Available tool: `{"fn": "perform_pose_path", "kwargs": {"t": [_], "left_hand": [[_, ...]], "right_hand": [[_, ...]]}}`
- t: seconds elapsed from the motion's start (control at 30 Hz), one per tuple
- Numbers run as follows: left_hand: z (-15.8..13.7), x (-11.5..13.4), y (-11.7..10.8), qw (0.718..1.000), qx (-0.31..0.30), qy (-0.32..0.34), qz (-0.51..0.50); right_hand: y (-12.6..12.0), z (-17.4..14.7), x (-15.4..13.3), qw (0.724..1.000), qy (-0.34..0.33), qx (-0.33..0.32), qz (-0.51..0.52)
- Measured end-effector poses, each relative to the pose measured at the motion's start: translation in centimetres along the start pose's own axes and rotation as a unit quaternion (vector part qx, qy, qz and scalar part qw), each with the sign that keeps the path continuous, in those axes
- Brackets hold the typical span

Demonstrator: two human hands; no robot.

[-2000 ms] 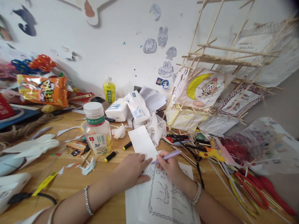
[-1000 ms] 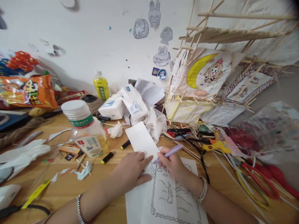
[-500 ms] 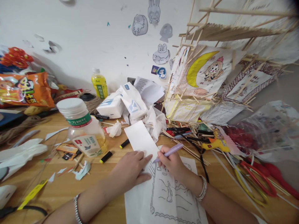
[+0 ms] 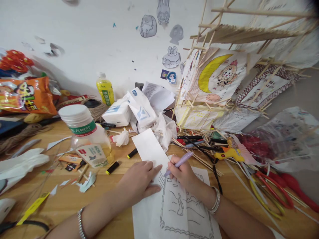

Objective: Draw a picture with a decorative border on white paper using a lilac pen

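My right hand (image 4: 181,171) is closed round a light purple pen (image 4: 179,163), its tip on or just above the paper near the drawing's upper left corner. The drawing sheet (image 4: 147,220) lies on the table with dark wavy border lines, short strokes and a small figure. My left hand (image 4: 140,181) rests flat with fingers apart, beside the pen tip, on the paper. A blank white strip of paper (image 4: 148,146) runs out beyond both hands. My left palm hides part of the paper's edge, so I cannot tell how the sheets overlap there.
A large bottle (image 4: 89,142) and a black marker cap (image 4: 112,167) stand left of my hands. Tissue packs (image 4: 142,108) lie behind. At right are a yellow glue gun (image 4: 229,154), scissors (image 4: 274,189) and a stick-framed lantern (image 4: 216,76) with a painted moon.
The pen has shifted slightly, its tip a little lower and its barrel more upright. My left hand stays in place on the paper.
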State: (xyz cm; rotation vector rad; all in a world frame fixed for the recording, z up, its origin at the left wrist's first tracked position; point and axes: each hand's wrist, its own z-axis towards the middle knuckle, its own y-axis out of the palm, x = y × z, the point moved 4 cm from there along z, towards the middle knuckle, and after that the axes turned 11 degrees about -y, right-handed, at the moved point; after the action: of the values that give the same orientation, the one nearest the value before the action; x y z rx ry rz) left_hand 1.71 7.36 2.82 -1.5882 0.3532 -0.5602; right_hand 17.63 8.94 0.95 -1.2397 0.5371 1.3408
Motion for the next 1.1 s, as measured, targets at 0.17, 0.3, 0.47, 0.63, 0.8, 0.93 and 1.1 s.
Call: {"fn": "perform_pose_path", "kwargs": {"t": [0.17,0.3,0.47,0.63,0.8,0.93,1.1], "left_hand": [[0.04,-0.01,0.04,1.0,0.0,0.004,0.001],[0.02,0.01,-0.01,1.0,0.005,0.005,0.0],[-0.04,0.0,-0.02,1.0,0.008,0.007,0.003],[-0.15,-0.01,-0.04,1.0,0.006,0.006,0.004],[-0.22,0.03,-0.06,1.0,0.005,0.005,0.003],[-0.09,-0.03,0.07,1.0,0.005,0.008,0.004],[0.06,-0.08,0.15,1.0,0.007,0.01,0.008]], "right_hand": [[0.05,0.05,0.28,1.0,0.016,-0.004,0.005],[-0.02,0.08,0.08,1.0,0.005,-0.001,0.007],[-0.08,0.11,-0.35,1.0,0.007,-0.003,-0.002],[-0.03,0.2,-0.31,1.0,0.002,-0.005,-0.003],[-0.05,0.06,-0.16,1.0,0.013,0.001,0.009],[-0.15,0.12,0.09,0.998,0.046,0.02,0.032],[-0.26,0.65,0.43,0.996,0.053,0.031,0.071]]}}
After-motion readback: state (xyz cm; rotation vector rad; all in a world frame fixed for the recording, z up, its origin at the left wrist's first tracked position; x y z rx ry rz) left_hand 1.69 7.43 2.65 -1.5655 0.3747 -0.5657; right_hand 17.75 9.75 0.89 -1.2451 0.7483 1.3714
